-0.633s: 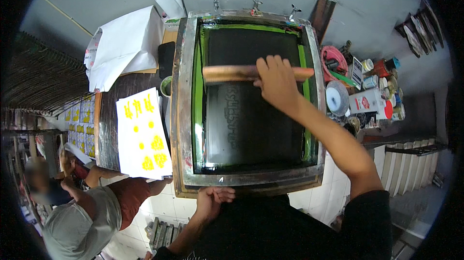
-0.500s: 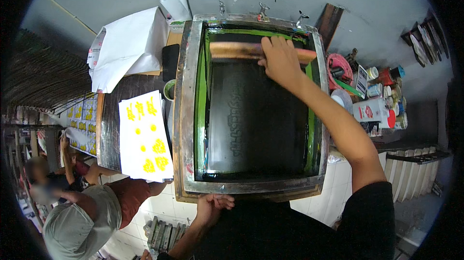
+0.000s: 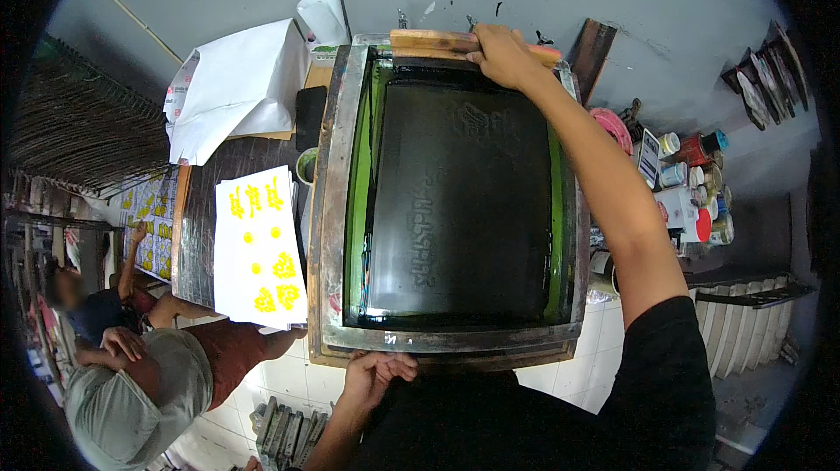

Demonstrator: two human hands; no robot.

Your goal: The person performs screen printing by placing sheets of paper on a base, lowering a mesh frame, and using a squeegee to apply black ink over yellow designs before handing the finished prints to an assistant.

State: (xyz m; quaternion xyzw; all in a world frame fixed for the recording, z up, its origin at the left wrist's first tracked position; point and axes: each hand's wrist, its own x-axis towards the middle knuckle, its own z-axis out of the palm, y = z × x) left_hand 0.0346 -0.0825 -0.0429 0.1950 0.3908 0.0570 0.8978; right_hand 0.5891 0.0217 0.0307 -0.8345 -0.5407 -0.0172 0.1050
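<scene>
Two hands busy: right hand closed on squeegee at frame far edge. Left hand grips near edge, fingers curled over it.

Frame: metal-edged printing screen lying flat on the table, dark mesh with faint lettering, green strips down both long sides
Squeegee: long wooden bar lying crosswise at the frame's far end, on its top edge

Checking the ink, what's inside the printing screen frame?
Inside the screen frame: dark ink-coated mesh with green borders. Whatever lies under it is hidden.
</scene>
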